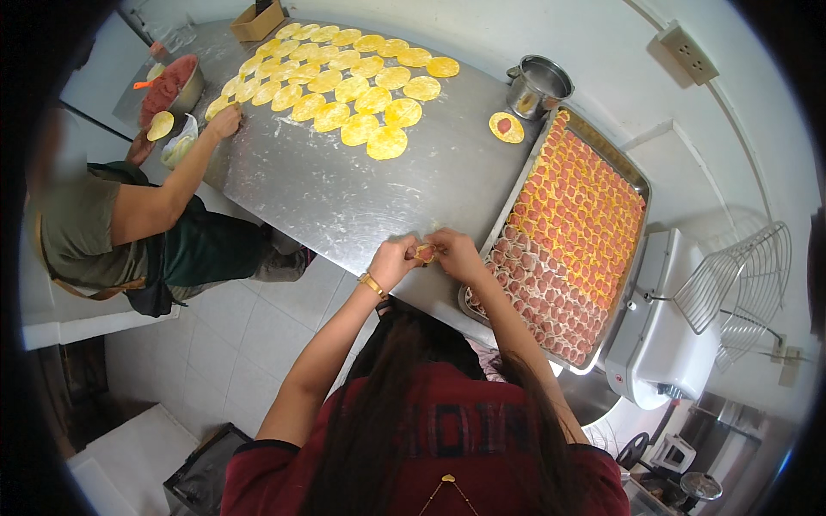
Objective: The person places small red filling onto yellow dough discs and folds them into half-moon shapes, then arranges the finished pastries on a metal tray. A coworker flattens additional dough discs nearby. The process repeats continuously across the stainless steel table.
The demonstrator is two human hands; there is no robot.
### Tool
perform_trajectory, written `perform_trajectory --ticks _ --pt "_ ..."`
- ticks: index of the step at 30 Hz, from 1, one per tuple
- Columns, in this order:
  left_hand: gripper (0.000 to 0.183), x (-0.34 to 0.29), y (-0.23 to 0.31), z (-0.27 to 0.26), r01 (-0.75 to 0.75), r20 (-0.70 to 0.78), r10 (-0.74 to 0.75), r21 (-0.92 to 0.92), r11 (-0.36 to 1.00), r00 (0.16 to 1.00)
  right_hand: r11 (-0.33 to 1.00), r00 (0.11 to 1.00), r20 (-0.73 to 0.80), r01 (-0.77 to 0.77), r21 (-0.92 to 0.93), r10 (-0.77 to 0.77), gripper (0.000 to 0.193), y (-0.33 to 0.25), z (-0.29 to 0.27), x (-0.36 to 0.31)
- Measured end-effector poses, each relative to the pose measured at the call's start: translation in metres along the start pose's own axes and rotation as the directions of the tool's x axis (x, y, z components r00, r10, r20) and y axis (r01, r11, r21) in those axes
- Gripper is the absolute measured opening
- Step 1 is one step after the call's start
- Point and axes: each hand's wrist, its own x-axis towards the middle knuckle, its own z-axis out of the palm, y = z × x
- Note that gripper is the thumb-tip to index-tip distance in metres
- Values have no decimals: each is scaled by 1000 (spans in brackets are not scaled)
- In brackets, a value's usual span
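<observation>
Over the near edge of the steel table [327,202], my left hand [393,261] and my right hand [456,254] pinch a small dumpling [425,253] between them. Its yellow wrapper is gathered around pink meat filling. Close by on my right, a large metal tray [487,225] holds rows of open-topped dumplings [576,228], yellow-edged farther off and paler toward me. Rows of round yellow wrappers [351,88] lie across the far part of the table. One wrapper topped with meat [506,127] rests alone near the tray's far end.
A steel pot [539,86] stands against the wall. At left, a co-worker [129,215] reaches over the wrappers, holding one wrapper [161,125] by a bowl of meat filling [172,90]. A white mixer [662,327] with a wire guard stands right of the tray.
</observation>
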Motion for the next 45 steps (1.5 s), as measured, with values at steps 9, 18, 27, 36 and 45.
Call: perform_trajectory --ticks 9,18,27,36,45 --pt "26 4 5 0 10 18 -12 108 994 1000 993 1000 -2 -24 -117 24 29 -10 7 -5" --pt "28 3 5 -3 -81 -35 81 1 997 996 977 997 -53 -73 -202 64 27 -10 2 -9" --pt "26 8 4 3 -5 -5 6 26 1000 1000 985 988 -135 -94 -143 74 29 -15 4 -9" --pt "29 10 7 1 -37 81 35 17 999 996 981 984 -45 -178 -79 175 39 -8 4 -7" --pt "31 21 -2 -9 -285 105 293 -85 955 950 926 954 -145 -292 -239 263 33 -22 10 -10"
